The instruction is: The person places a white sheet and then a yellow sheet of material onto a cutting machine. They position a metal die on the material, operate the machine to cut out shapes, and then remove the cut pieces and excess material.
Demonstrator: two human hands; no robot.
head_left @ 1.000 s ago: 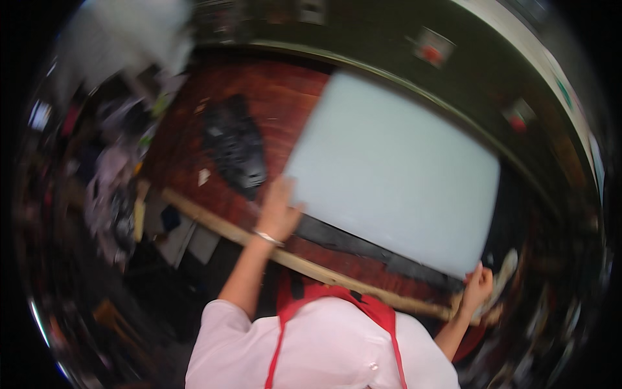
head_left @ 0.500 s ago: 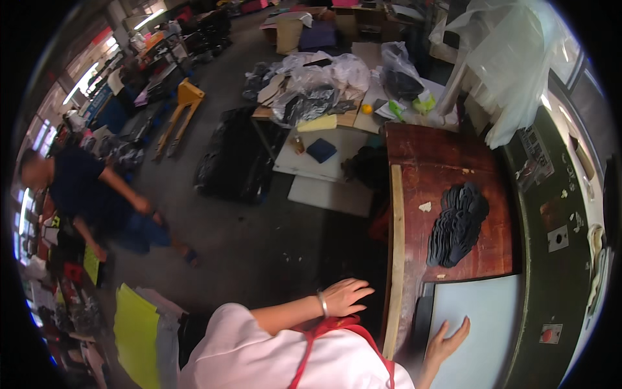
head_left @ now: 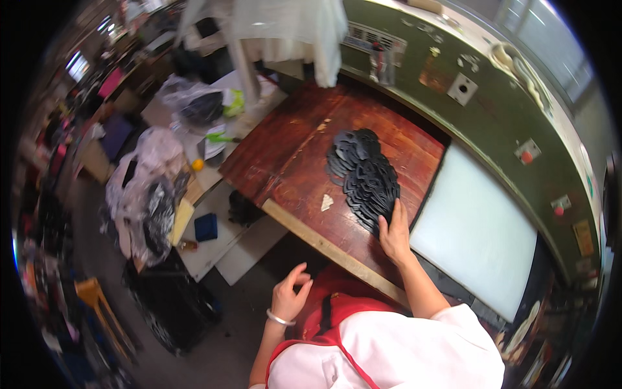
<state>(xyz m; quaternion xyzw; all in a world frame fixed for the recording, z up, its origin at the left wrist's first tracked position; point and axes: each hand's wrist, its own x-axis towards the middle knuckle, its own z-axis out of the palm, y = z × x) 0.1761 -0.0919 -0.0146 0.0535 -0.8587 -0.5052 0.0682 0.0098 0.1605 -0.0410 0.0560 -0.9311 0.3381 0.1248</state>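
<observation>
1. Standing on the floor [head_left: 243, 347] at far left, an orange-yellow forked frame [head_left: 97, 305] shows blurred
2. Next to it, clear plastic bags [head_left: 152, 162] lie heaped on a side table [head_left: 192, 190], along its left edge, with a yellow strip [head_left: 182, 222] at their right and a small orange round thing [head_left: 197, 164] near the table's right edge; black wrapped goods [head_left: 172, 298] sit on the floor in front
3. On a pale shelf [head_left: 201, 256] below, a dark blue folded piece [head_left: 206, 227] rests toward the left edge
4. Translucent plastic sheeting [head_left: 278, 32] hangs past the far left corner of the red-brown tabletop [head_left: 272, 149]
5. The left hand [head_left: 290, 295], with a bracelet [head_left: 280, 318] at its wrist, is off the tabletop, just outside the front edge and its pale wooden strip [head_left: 337, 245]; its fingers curl loosely, thumb apart from them
6. A pale scrap [head_left: 326, 202] lies near that front edge, just left of the black flat pieces [head_left: 366, 175], which overlap in a long pile from mid-tabletop toward the front right corner
7. The right hand [head_left: 396, 233] reaches over the front edge to the pile's near end, fingers extended and thumb spread away, fingertips against the pieces
8. Along the tabletop's right edge lies a white board [head_left: 476, 227], and behind both runs a green panel [head_left: 414, 65] with a red button [head_left: 527, 157] at right
</observation>
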